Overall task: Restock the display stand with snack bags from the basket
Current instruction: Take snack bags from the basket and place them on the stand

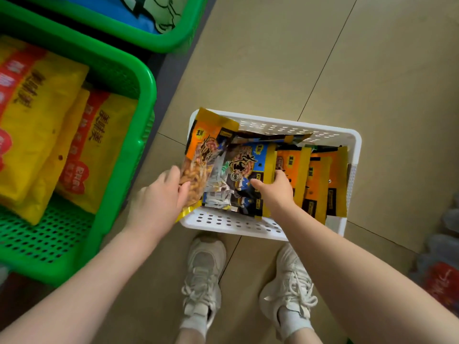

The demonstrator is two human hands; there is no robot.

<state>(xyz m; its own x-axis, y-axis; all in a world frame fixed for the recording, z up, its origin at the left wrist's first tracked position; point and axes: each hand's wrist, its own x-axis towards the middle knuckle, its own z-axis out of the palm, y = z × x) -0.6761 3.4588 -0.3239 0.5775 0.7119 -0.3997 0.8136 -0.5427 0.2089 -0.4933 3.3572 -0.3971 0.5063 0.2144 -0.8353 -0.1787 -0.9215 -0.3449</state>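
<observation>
A white perforated basket point(248, 225) stands on the floor in front of my feet, filled with upright snack bags. My left hand point(161, 197) grips the leftmost orange bag point(201, 157) at its lower edge, thumb on its front. My right hand point(275, 189) holds a blue-and-black bag point(244, 167) in the middle, fingers tucked behind it and thumb on its front. Several orange bags point(320, 184) stand in a row to the right. At the left, a green tray of the display stand point(119, 184) holds yellow-and-red snack bags point(37, 125).
A second green tray point(149, 33) with blue and green packs sits higher at the top left. The floor point(347, 70) is beige tile. My white sneakers point(203, 276) stand just behind the basket. Blurred red and grey packs point(442, 281) lie at the right edge.
</observation>
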